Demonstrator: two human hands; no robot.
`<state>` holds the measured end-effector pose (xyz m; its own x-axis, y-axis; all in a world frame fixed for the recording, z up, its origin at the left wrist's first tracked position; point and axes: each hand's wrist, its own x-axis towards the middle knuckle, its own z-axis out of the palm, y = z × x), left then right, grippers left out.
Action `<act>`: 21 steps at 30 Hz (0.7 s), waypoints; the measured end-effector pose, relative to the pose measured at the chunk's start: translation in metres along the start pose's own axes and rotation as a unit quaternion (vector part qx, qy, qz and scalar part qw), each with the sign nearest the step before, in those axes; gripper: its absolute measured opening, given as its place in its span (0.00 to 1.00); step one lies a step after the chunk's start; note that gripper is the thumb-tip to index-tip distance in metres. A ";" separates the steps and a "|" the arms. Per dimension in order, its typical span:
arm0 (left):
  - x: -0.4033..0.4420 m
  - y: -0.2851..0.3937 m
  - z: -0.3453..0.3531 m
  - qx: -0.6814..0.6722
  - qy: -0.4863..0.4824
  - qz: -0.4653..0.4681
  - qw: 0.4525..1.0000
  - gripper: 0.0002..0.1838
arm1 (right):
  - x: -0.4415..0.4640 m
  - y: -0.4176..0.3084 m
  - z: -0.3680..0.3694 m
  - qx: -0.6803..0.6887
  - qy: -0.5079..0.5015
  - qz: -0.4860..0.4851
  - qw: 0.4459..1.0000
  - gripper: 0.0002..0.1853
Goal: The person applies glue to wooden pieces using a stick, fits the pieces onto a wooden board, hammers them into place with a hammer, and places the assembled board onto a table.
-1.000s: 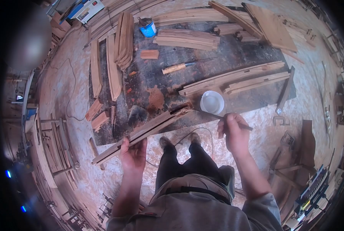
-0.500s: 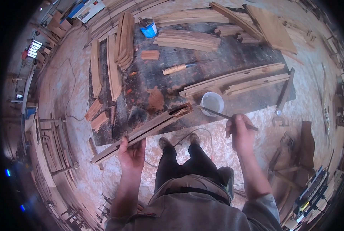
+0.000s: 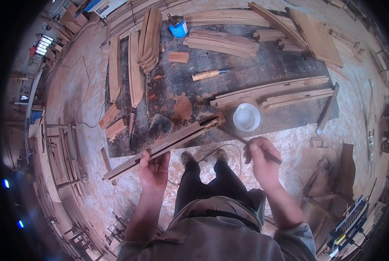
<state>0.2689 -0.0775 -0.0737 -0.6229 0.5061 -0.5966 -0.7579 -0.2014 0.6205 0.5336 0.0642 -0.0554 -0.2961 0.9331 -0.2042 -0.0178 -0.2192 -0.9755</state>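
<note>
My left hand (image 3: 155, 167) is closed around the lower part of a long grooved wooden rail (image 3: 168, 145), thumb on top. The rail slants up to the right, and its far end, with a dark slot cut in it, reaches over the table's front edge. In my right hand (image 3: 262, 156) is a thin dark stick (image 3: 235, 135), pinched near its rear end. Its tip points at the slotted end of the rail; whether they touch I cannot tell. Just right of that end stands a white plastic tub (image 3: 246, 117) with pale contents.
On the dark table (image 3: 190, 93) lie a wooden-handled tool (image 3: 206, 75), a small wood block (image 3: 178, 57), long wooden strips (image 3: 272, 90) and stacked boards (image 3: 149, 41). A blue can (image 3: 178, 29) stands at the back. A C-shaped clamp (image 3: 319, 142) lies on the floor at right.
My right hand has moved down and slightly left, bringing the stick's tip from the tub's rim to the rail's slotted end. The view has shifted a little.
</note>
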 end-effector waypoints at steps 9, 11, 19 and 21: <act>-0.001 -0.005 -0.002 0.008 -0.016 0.015 1.000 0.15 | -0.010 -0.006 0.017 -0.045 -0.078 -0.085 0.992 0.07; -0.001 -0.005 -0.002 0.010 -0.020 0.016 1.000 0.16 | -0.011 -0.008 0.014 -0.045 -0.088 -0.077 0.992 0.07; -0.001 0.001 0.000 0.011 -0.014 -0.004 1.000 0.18 | 0.025 0.019 -0.011 0.226 0.032 0.075 0.971 0.15; -0.001 0.002 0.001 0.015 0.001 -0.015 1.000 0.18 | 0.035 0.029 -0.016 0.257 0.048 0.088 0.961 0.15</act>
<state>0.2681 -0.0777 -0.0714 -0.5999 0.5096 -0.6167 -0.7706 -0.1609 0.6166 0.5384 0.0947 -0.0921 -0.2486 0.8856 -0.3924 -0.4515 -0.4644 -0.7619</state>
